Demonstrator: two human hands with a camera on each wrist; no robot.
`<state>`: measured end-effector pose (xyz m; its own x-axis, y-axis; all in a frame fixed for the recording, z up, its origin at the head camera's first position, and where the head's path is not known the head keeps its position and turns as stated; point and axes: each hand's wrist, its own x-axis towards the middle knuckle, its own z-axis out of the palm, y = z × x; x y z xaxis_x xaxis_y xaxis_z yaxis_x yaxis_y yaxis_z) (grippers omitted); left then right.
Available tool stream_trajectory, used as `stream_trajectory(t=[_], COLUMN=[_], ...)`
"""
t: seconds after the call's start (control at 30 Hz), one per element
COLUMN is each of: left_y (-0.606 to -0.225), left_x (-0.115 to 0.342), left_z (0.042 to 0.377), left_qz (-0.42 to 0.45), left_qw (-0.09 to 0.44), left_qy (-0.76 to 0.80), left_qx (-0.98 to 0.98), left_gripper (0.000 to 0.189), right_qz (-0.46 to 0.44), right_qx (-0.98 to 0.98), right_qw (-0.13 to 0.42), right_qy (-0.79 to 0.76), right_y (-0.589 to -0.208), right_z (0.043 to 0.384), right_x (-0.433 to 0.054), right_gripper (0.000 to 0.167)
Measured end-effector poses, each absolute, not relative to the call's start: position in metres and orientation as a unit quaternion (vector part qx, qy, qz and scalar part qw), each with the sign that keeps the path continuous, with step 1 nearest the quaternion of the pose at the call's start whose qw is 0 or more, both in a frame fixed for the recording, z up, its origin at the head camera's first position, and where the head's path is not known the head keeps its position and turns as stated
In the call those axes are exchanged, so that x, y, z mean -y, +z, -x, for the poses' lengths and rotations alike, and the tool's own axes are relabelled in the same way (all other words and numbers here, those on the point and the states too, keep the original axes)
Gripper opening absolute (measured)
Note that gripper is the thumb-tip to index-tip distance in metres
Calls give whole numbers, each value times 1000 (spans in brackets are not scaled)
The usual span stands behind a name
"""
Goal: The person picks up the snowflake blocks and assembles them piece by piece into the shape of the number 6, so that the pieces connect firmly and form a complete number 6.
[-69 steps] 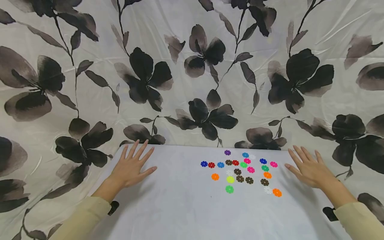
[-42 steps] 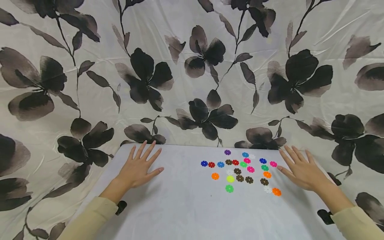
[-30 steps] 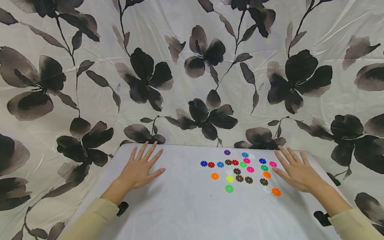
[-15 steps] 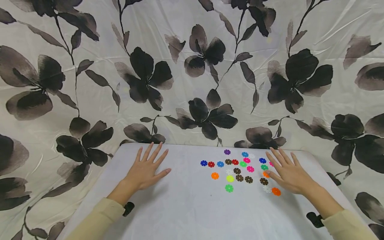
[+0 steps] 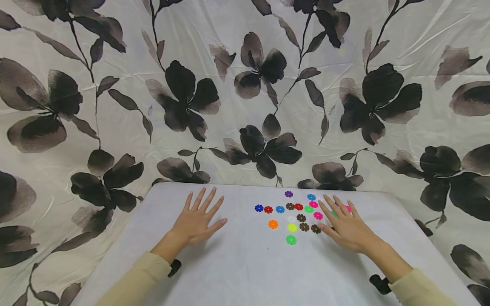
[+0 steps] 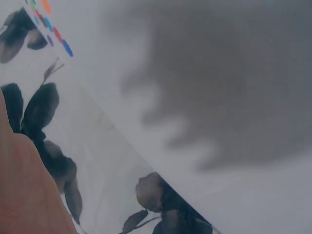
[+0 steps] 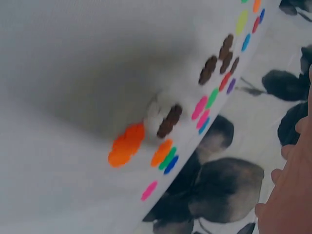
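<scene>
Several small flower-shaped plastic discs lie flat and loosely scattered on a white table, among them a yellow one [image 5: 292, 228], an orange one [image 5: 273, 224] and a purple one [image 5: 289, 194]. My right hand [image 5: 350, 231], palm down with fingers spread, is above the right side of the group and hides some discs in the head view. From the right wrist, a large-looking orange disc [image 7: 126, 145] and a brown one [image 7: 169, 121] show under that hand's shadow. My left hand [image 5: 197, 223] is spread palm down left of the discs, its shadow on the table. Neither hand holds anything.
The white table [image 5: 245, 272] ends at a back edge against a hanging cloth [image 5: 229, 106] with dark flowers. The discs sit near that edge, right of the middle. A dark band device [image 5: 380, 284] is on the right wrist, another [image 5: 174, 268] on the left.
Both hands have moved inward, the left to the right and the right to the left. My right hand now overlaps the rightmost discs, which were in plain view before. The discs look unmoved.
</scene>
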<state>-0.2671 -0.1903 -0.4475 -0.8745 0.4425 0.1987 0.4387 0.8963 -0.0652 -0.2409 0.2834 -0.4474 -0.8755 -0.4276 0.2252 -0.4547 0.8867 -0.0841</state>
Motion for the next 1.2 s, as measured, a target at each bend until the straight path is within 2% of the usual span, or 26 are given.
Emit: stream_trajectory(t=[0.27,0.83,1.2], left_y=[-451,-467,-460], left_x=[172,152,132], left_z=[266,281,284], left_qz=[236,243,245], left_qw=[86,63,40], left_qy=[28,-10,-62], left_qx=[968,968,967], left_gripper=[80,84,85], right_qz=[-232,-264,-272], right_qx=[967,959,955], right_qw=[73,76,70], right_qy=[72,71,93], right_y=[-454,-465,-471], right_z=[237,241,245], right_x=[-258,-233,-220], right_gripper=[73,73,75])
